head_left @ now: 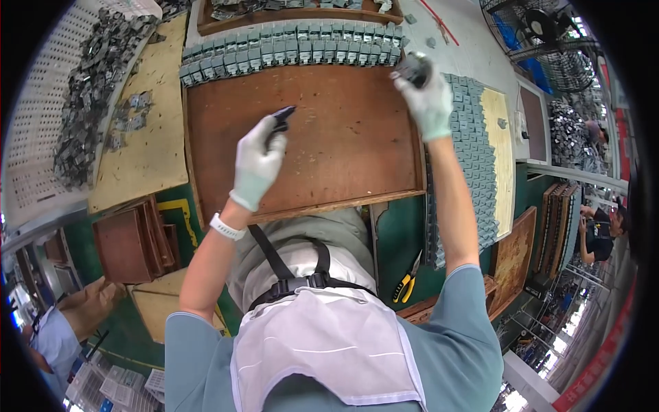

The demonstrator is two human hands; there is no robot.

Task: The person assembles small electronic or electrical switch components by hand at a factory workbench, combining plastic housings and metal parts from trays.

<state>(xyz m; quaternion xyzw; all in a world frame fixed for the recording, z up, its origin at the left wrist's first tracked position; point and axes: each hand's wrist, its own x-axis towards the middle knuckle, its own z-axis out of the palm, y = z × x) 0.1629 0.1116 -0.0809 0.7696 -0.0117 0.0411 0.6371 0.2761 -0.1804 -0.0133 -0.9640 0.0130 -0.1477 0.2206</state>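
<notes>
My left hand (259, 161), in a white glove, is closed around a small dark object (283, 117) above the wooden tray (329, 151); its kind is hard to make out. At the tray's far right corner, my gloved right hand (429, 103) grips a dark grey metal part (414, 69), blurred by motion. Rows of small grey block-shaped parts (295, 51) stand along the tray's far side. The rest of the tray bottom shows bare brown wood with specks of debris.
More grey parts (473, 151) cover a board on the right. A white perforated bin (34, 117) with loose metal pieces stands at left, beside a light board (151, 165). Yellow-handled pliers (406, 283) lie below right. A fan (542, 27) is at far right; other people are nearby.
</notes>
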